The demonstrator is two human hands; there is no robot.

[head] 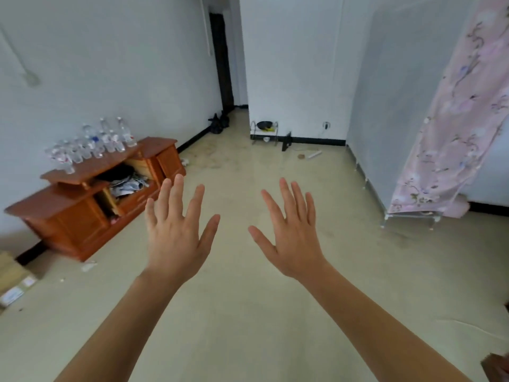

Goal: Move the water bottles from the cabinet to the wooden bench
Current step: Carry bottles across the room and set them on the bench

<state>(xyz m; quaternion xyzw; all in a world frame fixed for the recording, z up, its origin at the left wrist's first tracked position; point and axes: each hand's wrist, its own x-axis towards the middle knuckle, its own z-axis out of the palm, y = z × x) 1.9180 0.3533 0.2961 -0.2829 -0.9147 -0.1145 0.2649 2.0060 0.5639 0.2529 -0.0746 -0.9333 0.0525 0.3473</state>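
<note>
Several clear plastic water bottles (93,144) stand in a cluster on top of a low reddish wooden cabinet (82,213) against the left wall. My left hand (176,230) and my right hand (289,232) are both stretched out in front of me over the floor, fingers spread and straight, holding nothing. Both hands are well away from the cabinet, to its right. A brown wooden corner (498,365) shows at the bottom right edge; I cannot tell whether it is the bench.
The cabinet's middle compartment (126,183) is open and stuffed with clutter. A cardboard box (13,279) lies on the floor at the left. A fabric wardrobe with a floral curtain (429,133) stands on the right. A small metal rack (264,130) sits by the far wall.
</note>
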